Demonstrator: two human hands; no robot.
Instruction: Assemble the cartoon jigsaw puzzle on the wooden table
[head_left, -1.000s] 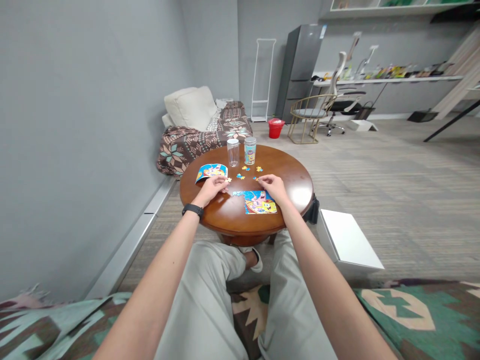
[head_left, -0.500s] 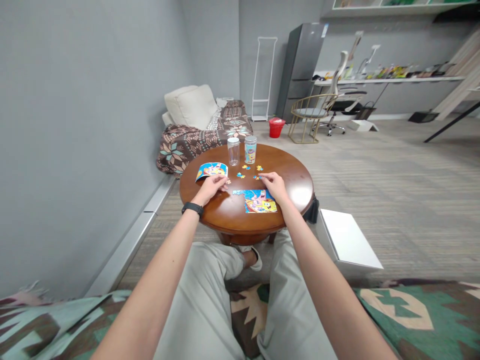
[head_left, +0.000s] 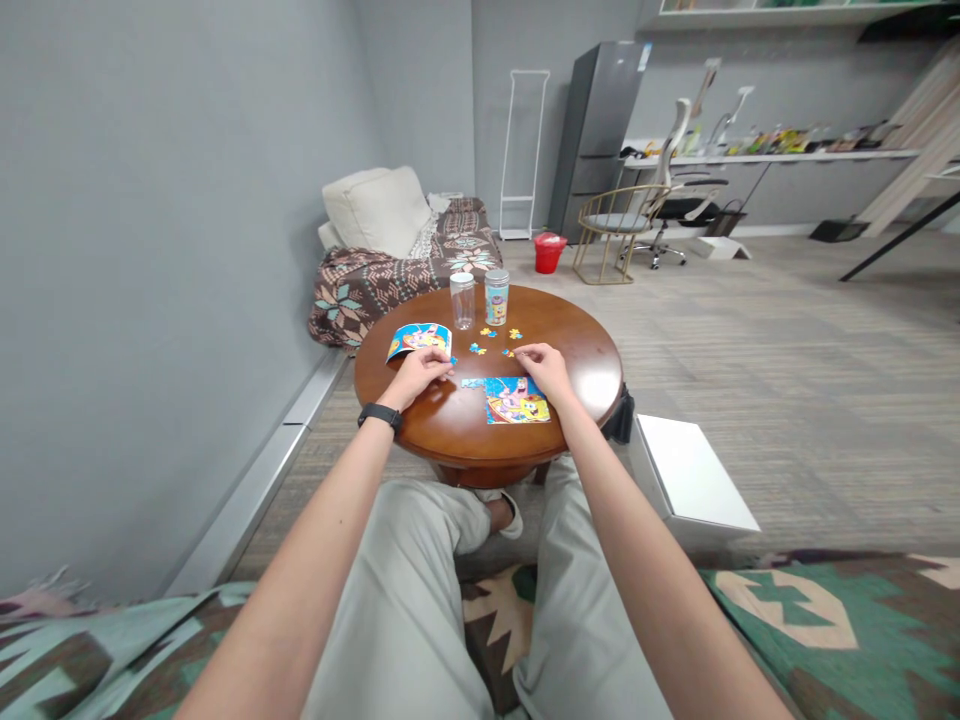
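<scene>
My left hand (head_left: 424, 372), with a dark band on its wrist, pinches a small blue puzzle piece (head_left: 454, 360) above the table, beside the curved picture sheet (head_left: 421, 338). My right hand (head_left: 546, 368) has its fingertips closed on a puzzle piece (head_left: 509, 353) at the tabletop. Just below it lies the partly assembled jigsaw puzzle (head_left: 516, 402), a cartoon picture with a strip of blue pieces reaching left along its top. Small groups of loose puzzle pieces (head_left: 478, 349) lie between the hands and farther back.
A clear jar (head_left: 463, 305) with a white lid and a printed jar (head_left: 496, 300) stand at the back of the round wooden table (head_left: 577, 330). Beyond are a covered couch (head_left: 360, 290) and a red bin (head_left: 550, 253). A white box (head_left: 697, 470) sits on the floor at right.
The piece in my left hand now shows blue where it showed a pale side before. My right hand stays at its piece. The whole view has shifted slightly.
</scene>
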